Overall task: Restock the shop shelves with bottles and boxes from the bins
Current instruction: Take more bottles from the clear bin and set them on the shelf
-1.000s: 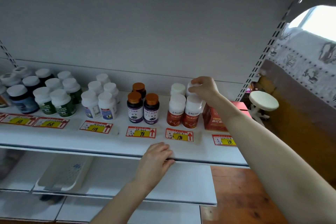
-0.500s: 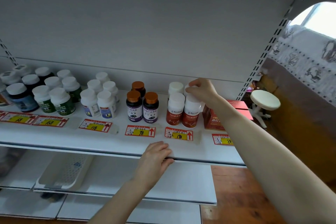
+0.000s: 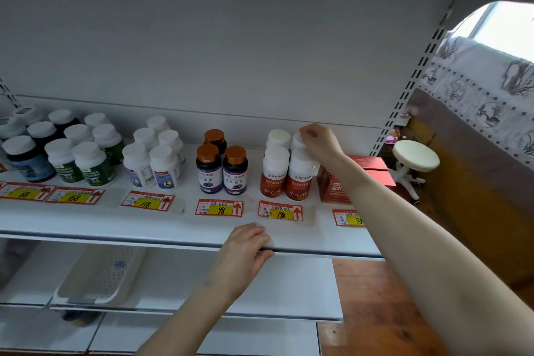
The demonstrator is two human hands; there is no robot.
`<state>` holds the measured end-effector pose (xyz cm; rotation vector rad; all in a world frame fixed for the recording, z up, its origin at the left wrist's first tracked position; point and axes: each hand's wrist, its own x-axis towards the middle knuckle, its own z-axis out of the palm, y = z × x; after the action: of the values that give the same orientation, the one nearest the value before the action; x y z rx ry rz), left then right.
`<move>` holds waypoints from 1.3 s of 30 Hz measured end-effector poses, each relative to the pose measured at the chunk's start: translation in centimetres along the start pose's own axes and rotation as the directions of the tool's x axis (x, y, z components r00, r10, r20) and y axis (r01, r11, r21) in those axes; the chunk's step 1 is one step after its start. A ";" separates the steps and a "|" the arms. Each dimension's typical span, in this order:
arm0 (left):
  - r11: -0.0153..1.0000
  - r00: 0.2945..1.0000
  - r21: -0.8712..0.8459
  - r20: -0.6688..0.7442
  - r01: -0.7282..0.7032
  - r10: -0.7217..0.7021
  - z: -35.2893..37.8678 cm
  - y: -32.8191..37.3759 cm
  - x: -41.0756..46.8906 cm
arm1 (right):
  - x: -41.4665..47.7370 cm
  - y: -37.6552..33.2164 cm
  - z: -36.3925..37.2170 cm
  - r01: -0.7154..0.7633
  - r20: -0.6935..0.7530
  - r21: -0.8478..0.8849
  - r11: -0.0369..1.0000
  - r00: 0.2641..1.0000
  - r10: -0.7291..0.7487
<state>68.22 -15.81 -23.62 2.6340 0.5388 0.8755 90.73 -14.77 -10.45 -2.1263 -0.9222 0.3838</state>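
Several white-capped bottles with red-orange labels stand in a cluster on the white shelf, above the price tag marked 198. My right hand reaches over them and grips the cap of the back right bottle of that cluster. My left hand rests on the shelf's front edge, fingers on top and thumb under the lip. Red boxes sit just right of the bottles, partly hidden by my right forearm.
Left along the shelf stand brown-capped purple-label bottles, white bottles and green and blue-label bottles. A white basket lies on the lower shelf. A white stool stands at the right on the wooden floor.
The right hand stays on the back right bottle's cap, having shifted only slightly. The left hand keeps its place on the shelf edge.
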 end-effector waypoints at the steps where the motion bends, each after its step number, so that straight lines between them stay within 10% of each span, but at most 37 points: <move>1: 1.000 1.000 0.004 0.021 0.005 -0.006 -0.1 0.0 0.1 | -0.1 0.0 -0.1 0.023 -0.016 -0.010 1.000 1.000 -0.023; 18: 0.996 1.000 0.088 0.004 -0.003 0.002 -9.0 -1.5 -3.2 | -6.7 -8.4 6.0 0.462 -0.023 -0.110 0.880 0.884 -0.467; 39: 0.780 0.853 0.352 -0.148 0.518 -0.500 -35.1 -19.3 -31.4 | -25.5 -34.5 38.6 0.738 0.340 0.141 0.660 0.590 -0.732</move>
<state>18.25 -6.59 -20.36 2.5619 1.4898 0.7051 35.76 2.66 -10.52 -1.4889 -1.9349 0.3374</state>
